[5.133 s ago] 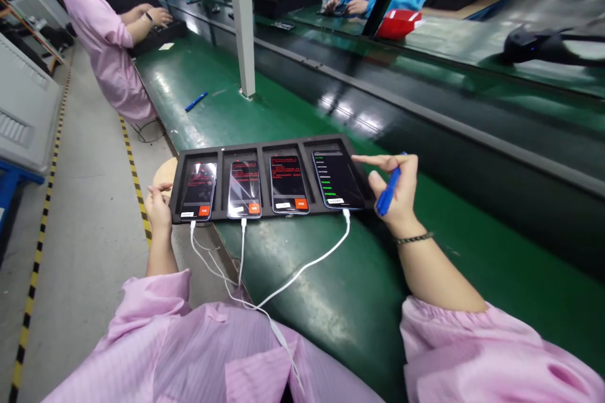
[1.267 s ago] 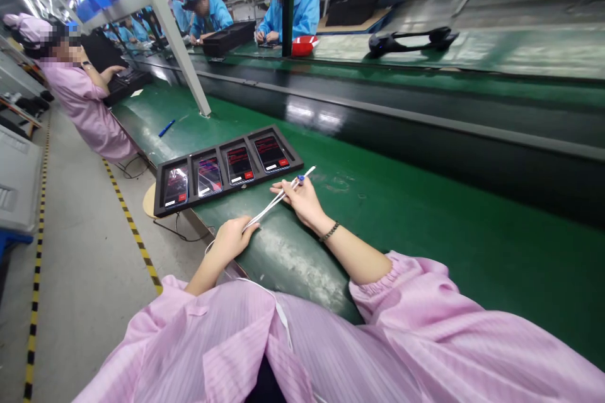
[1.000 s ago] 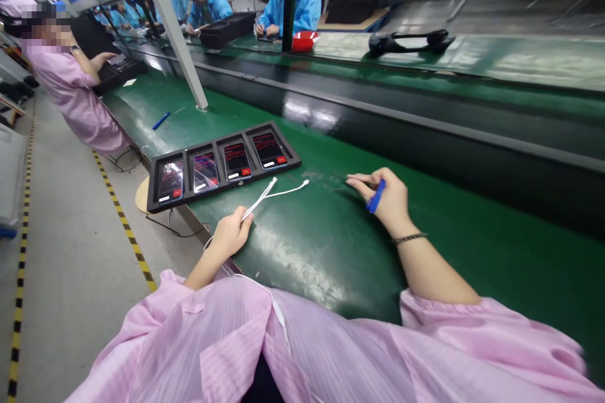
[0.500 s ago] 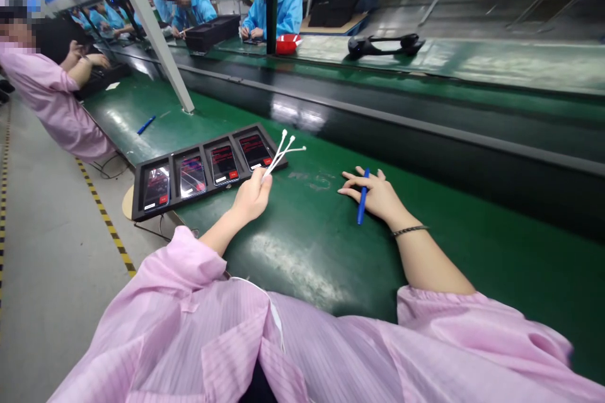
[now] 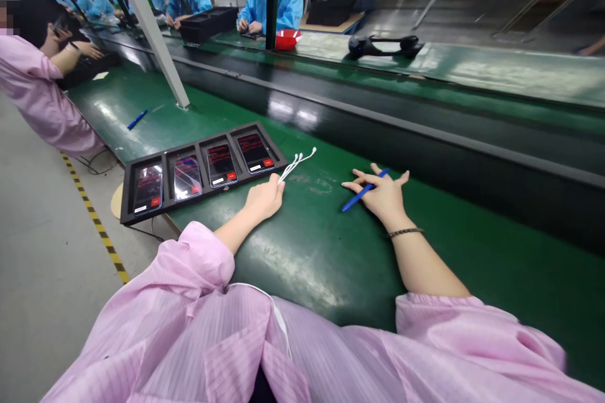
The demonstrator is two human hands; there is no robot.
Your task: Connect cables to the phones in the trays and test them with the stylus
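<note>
My left hand (image 5: 265,197) is closed on a few thin white sticks (image 5: 297,165) with small knobbed ends, which point up and to the right. Just beyond and left of it lies a black tray (image 5: 204,169) with several compartments, each holding a phone (image 5: 254,152) with red text on a dark screen. Over the green table my right hand (image 5: 380,192) holds a blue pen (image 5: 363,190) between its fingers, the other fingers spread. A dark bracelet (image 5: 406,232) circles the right wrist.
Another blue pen (image 5: 137,119) lies beyond the tray, near a slanting white post (image 5: 151,31). A pink-sleeved person (image 5: 42,94) works at the far left. Across a dark conveyor channel (image 5: 378,129) sit people in blue, a red object (image 5: 287,39) and a black device (image 5: 385,46).
My left hand has moved right with the white sticks, which now tilt lower. In my right hand the pen has swung from near upright to slanted, and the fingers are spread wider.
</note>
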